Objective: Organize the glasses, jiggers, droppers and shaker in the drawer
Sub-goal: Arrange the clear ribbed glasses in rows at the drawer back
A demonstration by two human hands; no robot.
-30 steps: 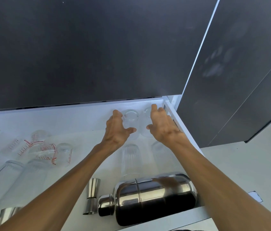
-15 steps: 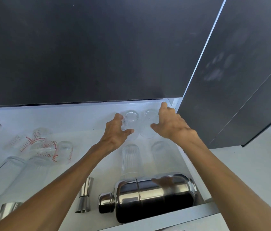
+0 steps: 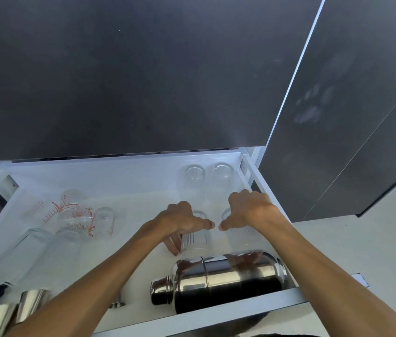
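The white drawer (image 3: 219, 310) is pulled out below me. Two ribbed glasses (image 3: 194, 181) (image 3: 221, 178) lie side by side at its far right. Nearer lie two more ribbed glasses. My left hand (image 3: 180, 220) wraps around the left one (image 3: 195, 242), fingers curled under its left side. My right hand (image 3: 250, 207) arches over the right one (image 3: 240, 239), its fingers hidden behind the glass. The thumbs almost touch. A steel shaker (image 3: 219, 280) lies on its side at the front right. A steel jigger (image 3: 118, 303) shows partly under my left forearm.
Measuring glasses with red marks (image 3: 75, 212) (image 3: 102, 222) lie at the left. Tall clear glasses (image 3: 34, 249) lie nearer on that side, with steel cups (image 3: 31, 305) at the front left corner. A dark cabinet front (image 3: 143, 81) rises behind; a dark door (image 3: 338, 117) stands right.
Both hands have let go of the two far glasses and drawn back toward me. They now rest on the nearer pair of ribbed glasses.
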